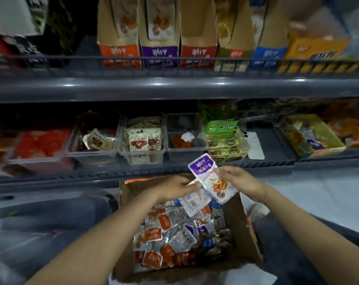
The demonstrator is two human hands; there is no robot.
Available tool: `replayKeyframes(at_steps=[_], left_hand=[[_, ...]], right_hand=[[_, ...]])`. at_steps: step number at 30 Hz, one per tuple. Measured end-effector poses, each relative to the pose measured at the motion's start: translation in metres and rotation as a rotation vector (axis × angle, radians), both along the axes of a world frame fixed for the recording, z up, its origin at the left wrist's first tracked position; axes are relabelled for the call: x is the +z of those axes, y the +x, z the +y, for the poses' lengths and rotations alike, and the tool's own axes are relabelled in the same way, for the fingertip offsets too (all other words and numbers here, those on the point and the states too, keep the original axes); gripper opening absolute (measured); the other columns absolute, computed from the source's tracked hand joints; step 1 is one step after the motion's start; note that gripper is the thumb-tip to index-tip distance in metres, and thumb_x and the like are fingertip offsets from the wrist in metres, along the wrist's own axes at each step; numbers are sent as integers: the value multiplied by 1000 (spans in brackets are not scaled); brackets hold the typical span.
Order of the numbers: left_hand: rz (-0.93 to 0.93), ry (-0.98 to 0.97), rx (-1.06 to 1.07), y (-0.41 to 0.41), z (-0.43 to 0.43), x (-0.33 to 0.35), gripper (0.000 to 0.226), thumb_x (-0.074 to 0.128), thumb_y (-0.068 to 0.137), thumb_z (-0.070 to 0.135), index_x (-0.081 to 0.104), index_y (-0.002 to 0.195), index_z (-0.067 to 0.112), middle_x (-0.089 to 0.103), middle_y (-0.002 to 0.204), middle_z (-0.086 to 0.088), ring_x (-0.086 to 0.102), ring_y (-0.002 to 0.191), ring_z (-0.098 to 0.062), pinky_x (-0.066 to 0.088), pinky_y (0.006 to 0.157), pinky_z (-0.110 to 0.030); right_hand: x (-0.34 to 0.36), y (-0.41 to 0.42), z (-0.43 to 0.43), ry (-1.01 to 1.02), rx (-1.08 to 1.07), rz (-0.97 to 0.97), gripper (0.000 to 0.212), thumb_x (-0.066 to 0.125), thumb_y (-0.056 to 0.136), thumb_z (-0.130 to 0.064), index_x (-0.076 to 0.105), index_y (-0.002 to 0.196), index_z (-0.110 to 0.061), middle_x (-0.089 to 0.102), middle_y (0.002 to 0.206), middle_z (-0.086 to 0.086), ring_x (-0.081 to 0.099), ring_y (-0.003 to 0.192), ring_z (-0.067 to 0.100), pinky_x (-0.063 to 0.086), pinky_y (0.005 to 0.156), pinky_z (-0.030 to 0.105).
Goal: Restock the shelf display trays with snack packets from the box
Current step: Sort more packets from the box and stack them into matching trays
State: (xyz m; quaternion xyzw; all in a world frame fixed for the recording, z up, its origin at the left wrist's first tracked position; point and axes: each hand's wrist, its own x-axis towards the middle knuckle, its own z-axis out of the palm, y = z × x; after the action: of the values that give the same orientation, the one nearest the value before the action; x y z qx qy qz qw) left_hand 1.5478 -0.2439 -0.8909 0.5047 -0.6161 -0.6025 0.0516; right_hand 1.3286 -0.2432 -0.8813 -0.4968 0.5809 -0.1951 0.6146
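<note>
We see right grip (238, 179) pinching purple packet (205, 167) by its edge, above box (246, 229). Left grip (174, 187) holds second packet (193, 202), overlapped by first.

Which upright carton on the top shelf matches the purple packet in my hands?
The purple-fronted carton, second from left; the others are orange, red, olive and blue.
</note>
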Motion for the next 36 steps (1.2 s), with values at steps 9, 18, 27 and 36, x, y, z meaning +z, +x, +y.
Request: replayKeyframes(at_steps=[9, 18, 27, 36], left_hand=[[404, -90, 526, 40, 19, 50, 15, 55, 94, 18, 61, 106, 23, 71, 104, -2, 69, 91, -16, 54, 83, -32], [497, -67, 629, 52, 20, 70, 81, 56, 69, 76, 37, 133, 31, 58, 126, 4, 59, 113, -15, 44, 102, -44], [687, 125, 487, 44, 31, 89, 34, 52, 87, 35, 59, 117, 22, 69, 114, -3, 62, 112, -19, 43, 103, -34], [459, -159, 439, 43, 28, 94, 19, 58, 92, 26, 58, 109, 34, 68, 110, 10, 64, 103, -8, 50, 92, -26]], right_hand=[[56, 52, 20, -77, -449, -472, 24, 48, 97, -26, 64, 110, -14, 72, 102, 7, 69, 86, 17, 55, 71, 28], [73, 112, 28, -93, -387, -461, 23, 43, 100, -24, 62, 109, -13, 71, 101, 9, 68, 85, 19, 54, 67, 29], [83, 121, 29, -185, -406, -426, 19, 48, 98, -22, 64, 104, -15, 73, 99, 10, 70, 86, 20, 56, 75, 30], [80, 116, 27, -306, -586, -385, 18, 64, 87, -14, 54, 102, -13, 64, 114, 15, 65, 100, 27, 54, 77, 33]])
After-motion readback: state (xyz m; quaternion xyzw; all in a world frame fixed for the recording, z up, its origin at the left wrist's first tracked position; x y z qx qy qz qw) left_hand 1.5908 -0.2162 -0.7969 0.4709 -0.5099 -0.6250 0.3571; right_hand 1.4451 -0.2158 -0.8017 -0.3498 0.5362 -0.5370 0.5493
